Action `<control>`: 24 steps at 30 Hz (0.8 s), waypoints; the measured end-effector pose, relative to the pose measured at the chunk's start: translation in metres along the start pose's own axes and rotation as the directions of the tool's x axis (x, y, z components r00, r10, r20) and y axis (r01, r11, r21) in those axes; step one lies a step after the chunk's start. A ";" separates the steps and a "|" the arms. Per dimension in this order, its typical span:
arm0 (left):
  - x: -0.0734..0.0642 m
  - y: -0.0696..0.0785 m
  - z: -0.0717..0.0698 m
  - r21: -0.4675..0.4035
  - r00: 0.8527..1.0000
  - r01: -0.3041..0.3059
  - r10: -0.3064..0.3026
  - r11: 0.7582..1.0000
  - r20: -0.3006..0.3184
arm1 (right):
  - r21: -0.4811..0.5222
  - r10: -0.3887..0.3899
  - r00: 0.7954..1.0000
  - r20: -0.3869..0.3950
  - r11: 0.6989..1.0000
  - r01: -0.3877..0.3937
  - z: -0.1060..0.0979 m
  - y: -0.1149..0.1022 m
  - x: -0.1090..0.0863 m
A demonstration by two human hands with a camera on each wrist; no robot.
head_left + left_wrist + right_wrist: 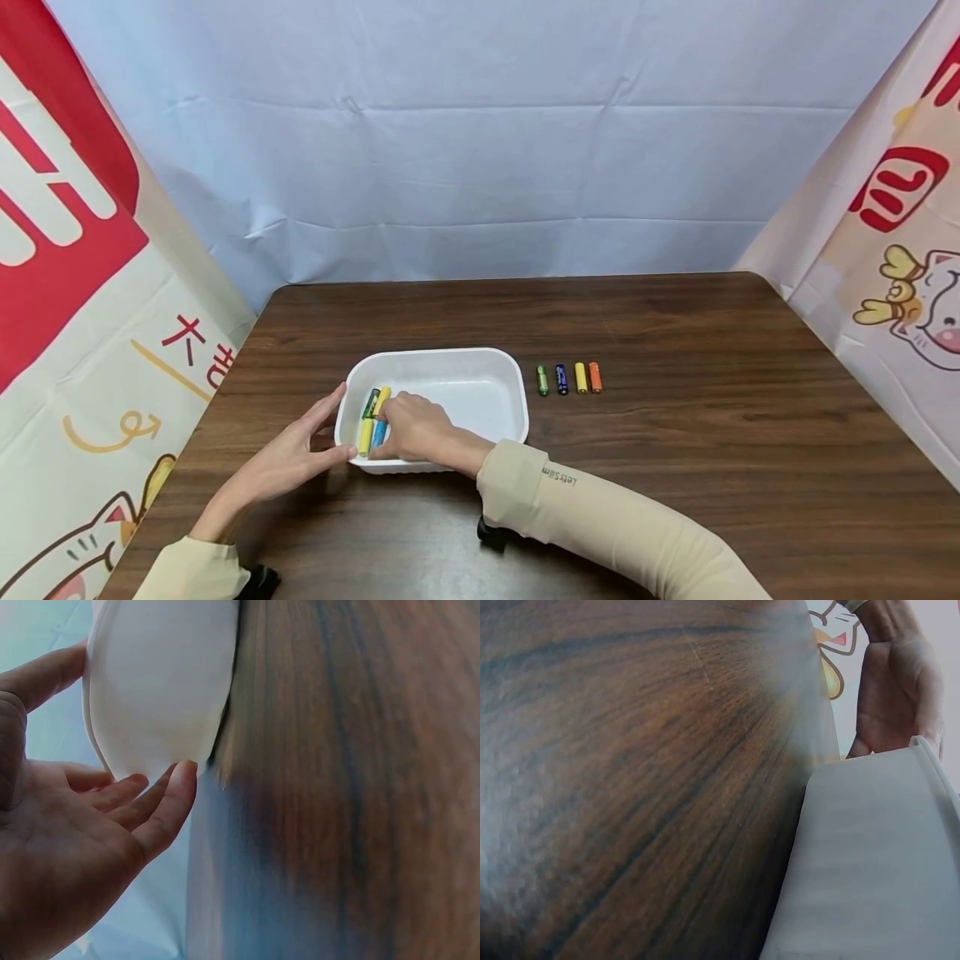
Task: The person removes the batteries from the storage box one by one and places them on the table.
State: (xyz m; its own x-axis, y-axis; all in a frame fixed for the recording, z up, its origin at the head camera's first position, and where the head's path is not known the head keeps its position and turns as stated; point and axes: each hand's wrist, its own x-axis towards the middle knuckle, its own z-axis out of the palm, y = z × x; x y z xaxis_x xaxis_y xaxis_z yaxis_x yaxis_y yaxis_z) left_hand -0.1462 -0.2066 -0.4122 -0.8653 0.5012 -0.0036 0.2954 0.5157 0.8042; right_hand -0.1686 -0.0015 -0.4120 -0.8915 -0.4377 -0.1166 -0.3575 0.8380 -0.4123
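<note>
A white plastic tray (480, 360) stands on the table, its left end holding several small batteries in two short rows. Among them are a green battery (371, 403), a yellow battery (382, 398), a second yellow battery (365, 437) and a blue battery (380, 433). My right hand (420, 429) reaches inside over the front rim, its thumb and forefinger at the two ends of the blue battery, pinching it. The left hand (288, 454) rests against the tray's left end with fingers spread, thumb near the front corner. In the left wrist view, its fingertips (184, 776) lie along the tray wall.
Right of the tray, a green battery (542, 380), a dark blue battery (562, 379), a yellow battery (581, 377) and an orange battery (596, 377) lie in a row on the brown wooden table (675, 467). A pale cloth (480, 167) hangs behind the table.
</note>
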 end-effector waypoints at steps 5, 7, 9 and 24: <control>0.000 0.001 0.000 -0.020 1.000 -0.001 0.001 1.000 0.004 | -0.022 0.005 1.000 0.008 1.000 -0.005 0.001 0.000 0.001; 0.000 0.001 0.000 -0.021 1.000 0.002 -0.002 1.000 0.005 | -0.034 0.004 1.000 0.012 0.999 -0.003 0.001 0.000 0.001; 0.000 0.001 0.000 -0.015 1.000 0.006 -0.006 1.000 0.006 | -0.039 0.000 1.000 0.015 0.999 0.000 0.000 0.000 0.002; -0.002 0.000 -0.001 0.003 0.999 0.035 -0.035 0.999 0.004 | 0.095 0.008 1.000 -0.015 0.995 -0.007 -0.013 0.002 -0.004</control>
State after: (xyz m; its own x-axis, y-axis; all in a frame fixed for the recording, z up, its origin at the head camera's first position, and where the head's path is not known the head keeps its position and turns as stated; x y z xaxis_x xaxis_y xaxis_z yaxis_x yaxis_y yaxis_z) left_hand -0.1449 -0.2082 -0.4113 -0.8735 0.4857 -0.0344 0.2659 0.5350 0.8019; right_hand -0.1689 0.0061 -0.4001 -0.8984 -0.4261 -0.1067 -0.3234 0.8060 -0.4957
